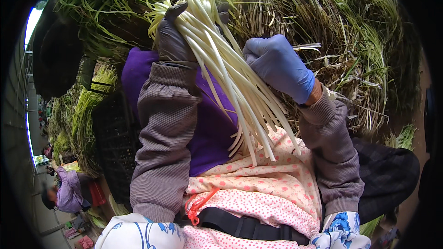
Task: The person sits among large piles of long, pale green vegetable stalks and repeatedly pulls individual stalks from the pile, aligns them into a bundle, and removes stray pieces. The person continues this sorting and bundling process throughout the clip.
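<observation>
A loose bundle of long pale stalks [221,62], like blanched garlic chives, slants over my lap. My left hand [175,36], in a dark glove, wraps around it near the yellowish leafy end, thumb on the near side and fingertips showing beyond. The white ends fan out over a patterned apron [256,183] and a purple cloth [211,145]. Against the bundle's right side rests my right hand [273,64], in a blue glove, curled into a fist. Its fingertips are hidden, so I cannot tell whether a stalk is pinched inside.
Heaped green and withered stalks [360,48] lie ahead and to the right. More green leaves [107,3] hang at the upper left. A black plastic crate [116,145] stands left of my arm. Farther left, a person in a purple top [71,190] bends beside another heap.
</observation>
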Demonstrator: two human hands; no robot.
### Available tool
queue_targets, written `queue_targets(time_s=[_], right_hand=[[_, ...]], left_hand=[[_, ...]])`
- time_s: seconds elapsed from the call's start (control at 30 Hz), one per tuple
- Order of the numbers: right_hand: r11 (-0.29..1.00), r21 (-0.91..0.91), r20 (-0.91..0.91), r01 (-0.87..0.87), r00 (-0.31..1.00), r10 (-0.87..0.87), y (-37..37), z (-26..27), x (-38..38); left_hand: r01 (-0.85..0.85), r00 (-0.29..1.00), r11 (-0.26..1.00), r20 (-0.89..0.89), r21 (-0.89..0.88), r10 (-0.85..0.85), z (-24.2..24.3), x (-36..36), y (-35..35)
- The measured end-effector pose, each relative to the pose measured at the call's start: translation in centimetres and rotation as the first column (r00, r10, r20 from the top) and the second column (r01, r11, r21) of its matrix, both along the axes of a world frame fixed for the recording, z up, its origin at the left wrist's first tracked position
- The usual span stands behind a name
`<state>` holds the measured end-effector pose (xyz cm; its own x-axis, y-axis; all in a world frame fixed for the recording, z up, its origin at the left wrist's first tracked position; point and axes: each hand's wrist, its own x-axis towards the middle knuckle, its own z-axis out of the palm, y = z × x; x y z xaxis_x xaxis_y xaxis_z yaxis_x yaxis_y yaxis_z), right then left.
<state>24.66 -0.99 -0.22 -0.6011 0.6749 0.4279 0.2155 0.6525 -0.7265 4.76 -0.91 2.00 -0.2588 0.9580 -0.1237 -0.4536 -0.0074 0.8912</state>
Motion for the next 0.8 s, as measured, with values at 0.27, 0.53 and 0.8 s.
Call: queue_targets(time_s=[0.27,0.53,0.8], right_hand=[[0.901,0.2,-0.017,0.386,0.92,-0.391,2.1,-3.5,1.5],[0.563,0.302,0.465,0.77,0.397,-0.791,8.2,-8.6,14.3],[0.902,0.098,0.022,0.421,0.905,-0.425,5.7,-0.6,8.6]], left_hand=[[-0.036,0.999,0.997,-0.011,0.068,0.037,0.2,-1.7,-0.3],[-0.066,0.961,0.951,0.274,0.302,-0.02,1.3,-6.2,-0.5],[-0.003,0.953,0.949,0.289,0.315,-0.093,0.8,-4.9,-0.8]])
